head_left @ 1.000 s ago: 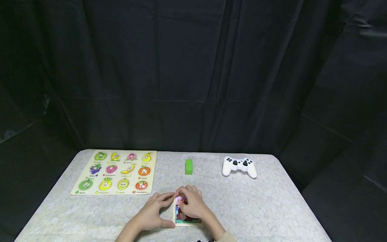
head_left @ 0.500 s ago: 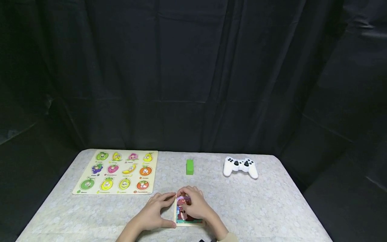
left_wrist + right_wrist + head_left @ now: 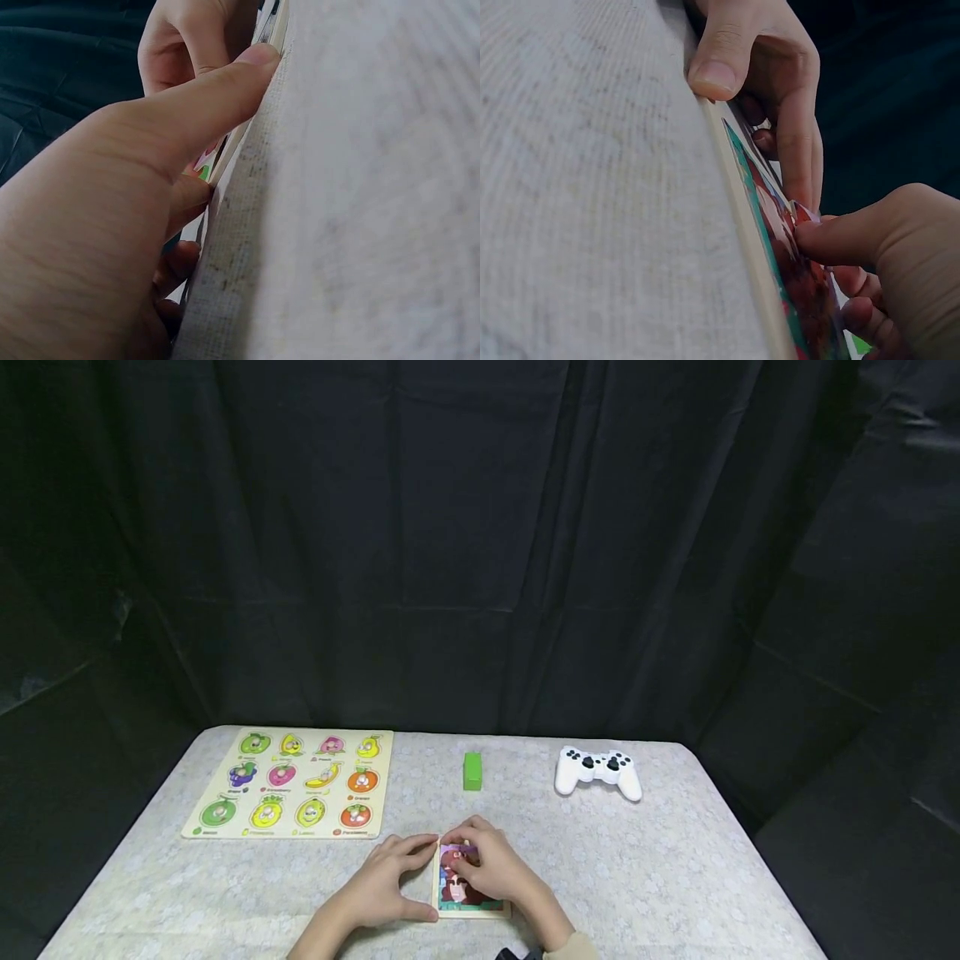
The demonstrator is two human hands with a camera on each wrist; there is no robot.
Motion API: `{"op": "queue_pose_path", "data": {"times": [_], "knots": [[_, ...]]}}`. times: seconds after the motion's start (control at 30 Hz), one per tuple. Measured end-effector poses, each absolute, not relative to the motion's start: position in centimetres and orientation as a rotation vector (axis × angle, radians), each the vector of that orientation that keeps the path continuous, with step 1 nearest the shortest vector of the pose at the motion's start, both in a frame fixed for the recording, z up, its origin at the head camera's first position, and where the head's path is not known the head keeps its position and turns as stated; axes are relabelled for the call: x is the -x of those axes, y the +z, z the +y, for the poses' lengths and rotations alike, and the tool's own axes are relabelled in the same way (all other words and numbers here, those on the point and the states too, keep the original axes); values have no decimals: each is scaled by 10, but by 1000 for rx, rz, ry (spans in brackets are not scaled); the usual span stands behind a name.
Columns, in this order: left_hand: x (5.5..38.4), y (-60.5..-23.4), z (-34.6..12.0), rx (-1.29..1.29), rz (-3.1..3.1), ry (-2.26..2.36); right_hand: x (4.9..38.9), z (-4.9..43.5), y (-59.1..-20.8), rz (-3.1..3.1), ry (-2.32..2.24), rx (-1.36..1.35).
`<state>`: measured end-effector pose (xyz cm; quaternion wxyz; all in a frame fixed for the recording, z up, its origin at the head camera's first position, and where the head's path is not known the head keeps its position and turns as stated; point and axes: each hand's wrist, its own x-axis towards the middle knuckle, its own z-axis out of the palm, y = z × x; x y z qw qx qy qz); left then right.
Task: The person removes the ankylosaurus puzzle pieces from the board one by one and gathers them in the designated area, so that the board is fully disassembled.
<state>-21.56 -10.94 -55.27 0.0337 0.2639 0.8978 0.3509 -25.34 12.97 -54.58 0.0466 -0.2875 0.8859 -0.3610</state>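
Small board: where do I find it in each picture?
Head: small board is low centre, partly covered by the right hand.
Left wrist: small board is a thin slanting edge above the middle.
Right wrist: small board slants from upper middle to the bottom.
Shared landmark: left hand, touching its edge.

head: high, set back, forward-down | wrists: low, close, facing inward, opposite sides | wrist views share: picture board (image 3: 459, 893)

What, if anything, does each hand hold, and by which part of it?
The left hand holds the framed picture by its two left corners. The right hand touches it too; whether that hand pinches or only presses cannot be told.
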Motion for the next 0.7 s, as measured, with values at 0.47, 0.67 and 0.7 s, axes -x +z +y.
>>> {"op": "queue_pose_path", "data": {"times": [0.47,0.67,0.7], "knots": [[215,-552,-109,-837,2791,1053,254,130,-547,2684,-1100,905],[217,-556,-110,-849,2793,1059,253,131,-546,2674,-1117,927],[218,-557,-110,-852,2795,1059,253,131,-546,2681,-1106,935]]}}
